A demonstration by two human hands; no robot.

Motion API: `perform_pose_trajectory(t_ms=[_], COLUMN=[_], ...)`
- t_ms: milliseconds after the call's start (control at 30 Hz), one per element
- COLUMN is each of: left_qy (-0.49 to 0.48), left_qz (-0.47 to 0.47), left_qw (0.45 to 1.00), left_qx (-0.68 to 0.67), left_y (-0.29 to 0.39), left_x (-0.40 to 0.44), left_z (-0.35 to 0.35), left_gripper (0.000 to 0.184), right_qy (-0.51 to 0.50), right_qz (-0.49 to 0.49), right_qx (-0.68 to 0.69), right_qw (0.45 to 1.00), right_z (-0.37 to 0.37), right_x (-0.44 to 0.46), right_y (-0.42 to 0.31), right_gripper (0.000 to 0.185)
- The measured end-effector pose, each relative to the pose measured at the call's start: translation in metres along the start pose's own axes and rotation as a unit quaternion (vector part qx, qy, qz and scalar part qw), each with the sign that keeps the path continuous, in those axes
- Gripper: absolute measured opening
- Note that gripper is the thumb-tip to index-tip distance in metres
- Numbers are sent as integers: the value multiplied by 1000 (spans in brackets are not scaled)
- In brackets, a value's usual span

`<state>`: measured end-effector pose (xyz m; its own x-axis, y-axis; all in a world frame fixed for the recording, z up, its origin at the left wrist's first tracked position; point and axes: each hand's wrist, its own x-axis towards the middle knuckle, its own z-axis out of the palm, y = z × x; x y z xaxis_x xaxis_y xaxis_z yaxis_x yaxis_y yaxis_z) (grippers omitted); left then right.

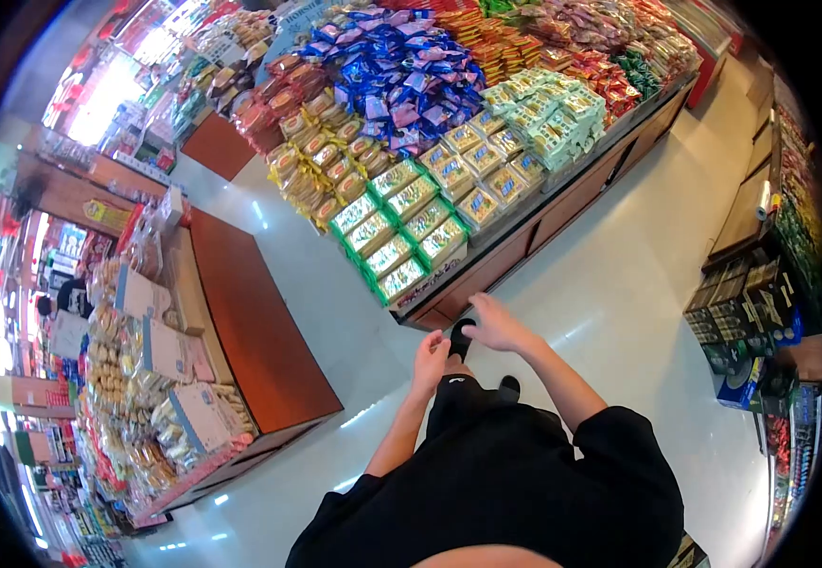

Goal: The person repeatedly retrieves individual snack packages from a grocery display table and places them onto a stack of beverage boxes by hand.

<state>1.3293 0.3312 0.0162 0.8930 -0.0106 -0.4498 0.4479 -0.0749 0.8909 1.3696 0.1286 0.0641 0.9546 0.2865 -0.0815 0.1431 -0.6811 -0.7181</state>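
My right hand (498, 327) hangs in the air above the floor with its fingers apart and nothing in it. Close by on its left, my left hand (432, 358) is loosely bent, its fingers partly apart, and I see nothing held in it. Both hands are near the corner of a wood-sided display stand (449, 305), not touching it. Green-edged packs (399, 227) lie in rows on that corner, with clear-wrapped packs (483, 161) beside them. Pale green packs (548, 118) are stacked further along the stand.
Blue-wrapped packets (401, 80) are heaped behind, near yellow-wrapped packs (321, 166). A second stand (259, 322) on the left bears bagged goods and white signs (204, 415). Dark boxes (747, 308) and shelves line the right side. Shiny pale floor (609, 256) runs between.
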Motion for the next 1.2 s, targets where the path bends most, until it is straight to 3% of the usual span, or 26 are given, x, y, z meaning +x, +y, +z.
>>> perform_pose_trajectory(t_ms=[100, 233, 367, 567, 667, 767, 867, 967, 1067, 1200], left_qy=[17, 27, 32, 0, 22, 70, 86, 97, 37, -65], left_qz=[77, 51, 174, 138, 166, 219, 159, 201, 173, 201], left_qw=[997, 994, 976, 966, 958, 952, 977, 972, 984, 974], left_qx=[10, 97, 123, 219, 233, 201, 115, 75, 25, 76], left_y=[42, 90, 111, 165, 164, 154, 152, 123, 111, 93], left_x=[55, 124, 191, 221, 226, 230, 217, 205, 171, 113], left_z=[-1, -7, -13, -19, -21, -24, -30, -37, -33, 2], left_gripper=[48, 56, 60, 62, 54, 40, 39, 35, 34, 34], right_qy=[61, 77, 153, 161, 206, 214, 266, 322, 360, 447], right_qz=[41, 56, 40, 110, 112, 164, 178, 169, 198, 206], right_qx=[-15, 15, 13, 2, 31, 153, 168, 175, 148, 158], right_qw=[997, 995, 987, 981, 972, 951, 933, 915, 900, 856], right_z=[-16, -42, -42, -32, -30, -28, -30, -27, -22, 2], right_x=[69, 161, 245, 286, 287, 281, 258, 218, 165, 70], right_y=[2, -14, -12, -17, -18, -15, -32, -49, -60, -40], right_gripper=[62, 53, 49, 48, 45, 40, 33, 24, 18, 18])
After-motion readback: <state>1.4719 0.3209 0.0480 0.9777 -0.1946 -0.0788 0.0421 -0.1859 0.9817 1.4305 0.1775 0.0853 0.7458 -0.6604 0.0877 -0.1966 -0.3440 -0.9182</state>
